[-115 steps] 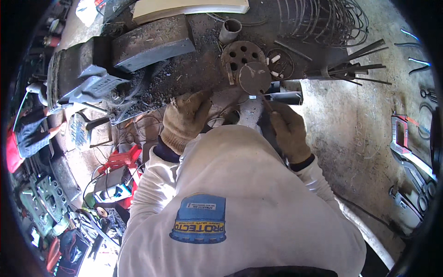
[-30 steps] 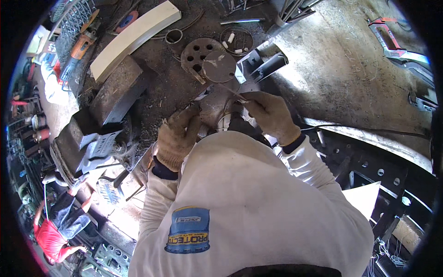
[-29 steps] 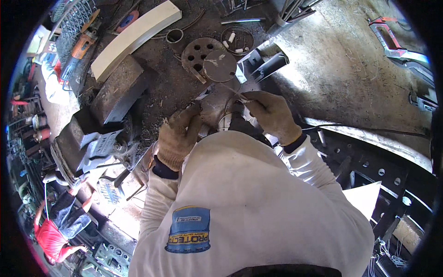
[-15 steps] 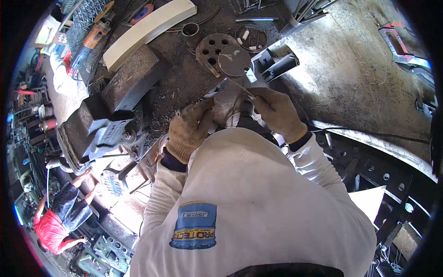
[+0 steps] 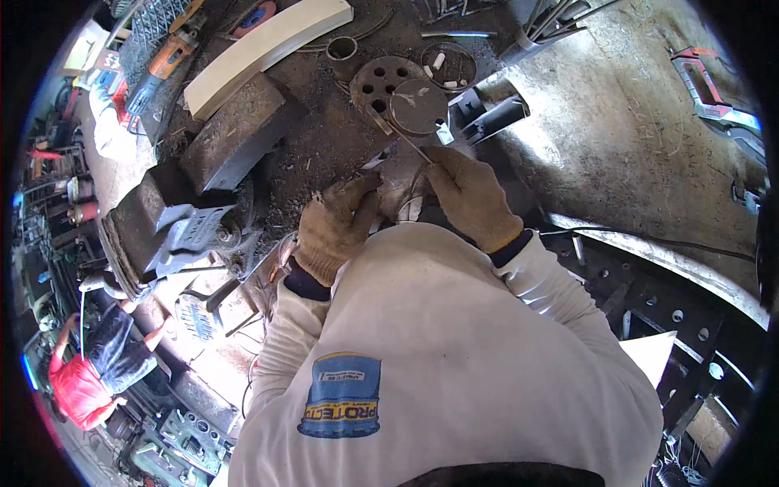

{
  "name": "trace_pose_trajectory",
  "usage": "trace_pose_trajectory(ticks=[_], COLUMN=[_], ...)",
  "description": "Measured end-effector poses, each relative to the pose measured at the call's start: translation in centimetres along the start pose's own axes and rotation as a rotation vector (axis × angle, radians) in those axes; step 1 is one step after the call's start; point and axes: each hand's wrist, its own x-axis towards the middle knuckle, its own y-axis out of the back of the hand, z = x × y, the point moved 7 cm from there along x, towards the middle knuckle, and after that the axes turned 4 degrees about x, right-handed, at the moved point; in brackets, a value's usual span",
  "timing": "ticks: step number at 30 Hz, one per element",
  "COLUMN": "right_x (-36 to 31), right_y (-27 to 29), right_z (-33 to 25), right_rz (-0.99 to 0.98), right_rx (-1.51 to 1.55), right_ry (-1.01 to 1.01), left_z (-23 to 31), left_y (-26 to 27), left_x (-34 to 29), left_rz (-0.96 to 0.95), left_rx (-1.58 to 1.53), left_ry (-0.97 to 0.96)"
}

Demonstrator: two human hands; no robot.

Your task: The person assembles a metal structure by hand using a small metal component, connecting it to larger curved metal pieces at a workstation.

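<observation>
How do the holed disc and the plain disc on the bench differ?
The holed disc has several round holes through its face; the plain disc is mostly unbroken, with one dark spot near its edge. The holed disc looks wider than the plain disc. The plain disc partly covers the holed disc and sits nearer the right hand. Both are round, dark and dull.

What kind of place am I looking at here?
Probably a metalworking workshop: there's what looks like a heavy bench vise, an orange angle grinder lying nearby, and a bunch of metal rods standing in a holder.
</observation>
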Motion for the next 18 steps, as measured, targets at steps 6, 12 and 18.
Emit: trace_pose_trajectory(ticks=[6, 12, 18], right_x=[0.14, 0.34, 0.55], right_y=[0.00, -0.02, -0.41], right_z=[0.12, 0.05, -0.18], right_rz=[-0.027, -0.015, -0.006], right_rx=[0.001, -0.001, 0.008], right_ry=[-0.040, 0.018, 0.048], left_z=[-0.77, -0.46, -0.26], left_y=[-0.50, -0.24, 0.27], left_x=[-0.19, 0.06, 0.45], left_rz=[0.005, -0.010, -0.101], left_rx=[-0.006, 0.009, -0.132], left_ry=[0.045, 0.028, 0.171])
